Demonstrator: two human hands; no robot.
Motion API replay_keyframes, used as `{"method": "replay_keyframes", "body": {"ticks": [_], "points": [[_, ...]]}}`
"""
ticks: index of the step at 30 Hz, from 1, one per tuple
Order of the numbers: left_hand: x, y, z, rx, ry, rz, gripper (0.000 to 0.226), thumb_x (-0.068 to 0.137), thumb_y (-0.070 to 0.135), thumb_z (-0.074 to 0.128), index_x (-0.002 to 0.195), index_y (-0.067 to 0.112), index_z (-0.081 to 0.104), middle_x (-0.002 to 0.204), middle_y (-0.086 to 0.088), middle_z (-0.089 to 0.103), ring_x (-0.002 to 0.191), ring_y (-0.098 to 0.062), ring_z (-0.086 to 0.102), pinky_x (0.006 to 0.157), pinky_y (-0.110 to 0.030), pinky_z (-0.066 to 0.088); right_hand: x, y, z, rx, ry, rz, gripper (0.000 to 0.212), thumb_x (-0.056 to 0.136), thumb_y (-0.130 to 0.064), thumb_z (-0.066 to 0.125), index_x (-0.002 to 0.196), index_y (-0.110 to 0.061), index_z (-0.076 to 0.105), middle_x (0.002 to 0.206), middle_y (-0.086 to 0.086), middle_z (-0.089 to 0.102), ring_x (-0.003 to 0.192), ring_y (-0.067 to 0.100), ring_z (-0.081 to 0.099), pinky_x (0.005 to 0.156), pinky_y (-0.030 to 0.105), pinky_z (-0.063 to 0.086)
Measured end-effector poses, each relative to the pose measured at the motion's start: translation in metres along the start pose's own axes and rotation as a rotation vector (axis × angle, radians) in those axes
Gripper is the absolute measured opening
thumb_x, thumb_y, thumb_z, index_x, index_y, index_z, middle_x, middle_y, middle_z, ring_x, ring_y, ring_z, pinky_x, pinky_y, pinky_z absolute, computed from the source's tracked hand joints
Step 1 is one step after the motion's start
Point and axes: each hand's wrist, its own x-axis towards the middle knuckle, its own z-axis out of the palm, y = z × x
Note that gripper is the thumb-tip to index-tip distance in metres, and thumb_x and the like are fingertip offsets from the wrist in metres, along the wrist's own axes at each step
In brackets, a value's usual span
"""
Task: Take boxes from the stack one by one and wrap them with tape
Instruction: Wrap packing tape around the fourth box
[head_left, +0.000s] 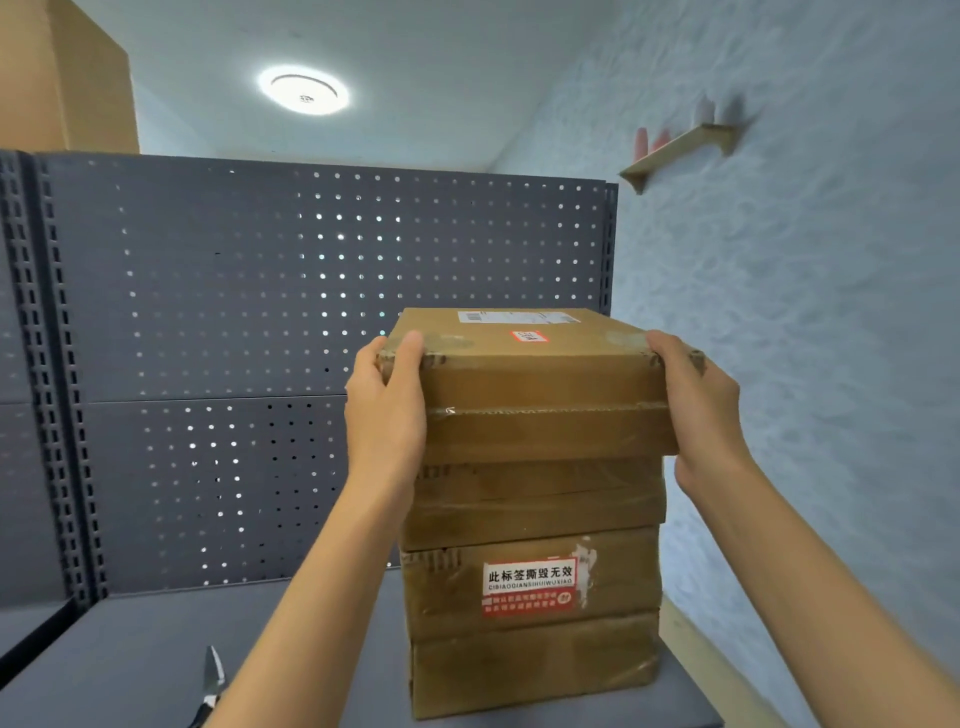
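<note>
- Step in hand, as judged: lifting the top box (530, 384) off the stack (535, 597) to bring it down for taping.
- Best to lift straight up first, with equal pressure from both sides, so the boxes below are not dragged along (these look glossy with old tape and may slide).
- Good to keep the box level while carrying; the label (519, 316) on top shows which face is up.
- Wise to set it on the bare part of the worktop (130, 649), to the left of the stack, away from the scissors (212, 680) lying near the front edge.
- No tape roll visible here, so cannot say where it waits.
- Left hand (387, 410): pressed flat against the left side of the top box, thumb hooked over the upper corner, fingers mostly hidden behind the side.
- Right hand (696, 410): clasping the right side in the same way, thumb on the upper edge, fingers wrapped round the far side and not visible.
- Both half closed, holding only this box.
- Top box: resting on the stack or just leaving it (cannot tell which), close to the right wall (805, 312), in front of the pegboard (260, 312).
</note>
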Motion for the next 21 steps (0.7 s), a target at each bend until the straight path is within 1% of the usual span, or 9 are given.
{"method": "replay_keyframes", "body": {"ticks": [1,3,6,9,13,16,17,19,21], "points": [[0.002,-0.001,0.001,0.004,-0.002,-0.001,0.048,0.096,0.048,0.046,0.138,0.027,0.044,0.126,0.007,0.053,0.110,-0.013,0.050,0.088,-0.034,0.041,0.004,0.002,0.001,-0.011,0.001,-0.006,0.019,0.089,-0.042,0.059,0.098,-0.025,0.062,0.097,-0.007,0.061,0.097,0.015,0.056,0.077,0.030,0.043],[0.006,-0.002,0.004,0.021,-0.010,-0.009,0.047,0.096,0.049,0.044,0.137,0.027,0.044,0.122,0.007,0.053,0.105,-0.012,0.051,0.083,-0.033,0.039,0.011,0.004,0.004,-0.028,-0.005,0.004,0.019,0.088,-0.043,0.060,0.088,-0.025,0.062,0.095,-0.005,0.061,0.097,0.017,0.057,0.079,0.033,0.046],[0.013,-0.004,0.006,0.041,-0.022,-0.012,0.048,0.095,0.052,0.044,0.136,0.026,0.044,0.118,0.008,0.054,0.102,-0.010,0.051,0.083,-0.032,0.037,0.020,0.007,0.008,-0.032,-0.016,0.029,0.021,0.087,-0.044,0.061,0.080,-0.024,0.060,0.094,-0.002,0.062,0.097,0.020,0.059,0.086,0.039,0.047],[0.017,-0.006,0.008,0.072,-0.023,-0.004,0.051,0.095,0.054,0.043,0.137,0.027,0.043,0.118,0.010,0.052,0.106,-0.013,0.050,0.085,-0.032,0.036,0.026,0.010,0.012,-0.034,-0.027,0.026,0.022,0.088,-0.044,0.059,0.079,-0.024,0.057,0.089,-0.005,0.059,0.092,0.016,0.055,0.078,0.034,0.043],[0.023,-0.011,0.011,0.092,-0.029,-0.009,0.055,0.094,0.057,0.042,0.139,0.026,0.041,0.123,0.008,0.050,0.112,-0.016,0.048,0.091,-0.035,0.039,0.035,0.016,0.015,-0.040,-0.020,0.020,0.023,0.088,-0.044,0.057,0.079,-0.024,0.056,0.087,-0.007,0.057,0.086,0.013,0.053,0.075,0.031,0.041],[0.026,-0.013,0.015,0.101,-0.024,0.010,0.054,0.094,0.056,0.041,0.139,0.025,0.041,0.108,0.015,0.048,0.108,-0.013,0.046,0.088,-0.033,0.036,0.040,0.021,0.016,-0.048,-0.012,0.009,0.023,0.089,-0.045,0.056,0.079,-0.023,0.055,0.086,-0.007,0.056,0.082,0.010,0.052,0.070,0.030,0.040],[0.027,-0.014,0.016,0.099,-0.019,0.017,0.054,0.095,0.056,0.041,0.138,0.024,0.041,0.108,0.014,0.048,0.107,-0.013,0.046,0.087,-0.032,0.034,0.041,0.022,0.016,-0.054,-0.012,0.003,0.023,0.089,-0.045,0.055,0.080,-0.024,0.055,0.086,-0.007,0.056,0.081,0.009,0.051,0.068,0.029,0.039],[0.027,-0.015,0.017,0.093,-0.008,0.022,0.054,0.095,0.056,0.041,0.138,0.024,0.041,0.114,0.010,0.048,0.108,-0.013,0.046,0.087,-0.032,0.034,0.043,0.023,0.016,-0.061,-0.012,-0.003,0.023,0.090,-0.045,0.055,0.081,-0.024,0.055,0.087,-0.008,0.056,0.081,0.008,0.051,0.068,0.029,0.039],[0.028,-0.017,0.018,0.092,-0.001,0.023,0.054,0.095,0.056,0.041,0.138,0.023,0.041,0.111,0.012,0.048,0.108,-0.013,0.046,0.087,-0.032,0.034,0.044,0.024,0.015,-0.068,-0.017,-0.003,0.023,0.090,-0.046,0.055,0.082,-0.024,0.055,0.088,-0.008,0.056,0.082,0.007,0.051,0.072,0.030,0.039]]}}
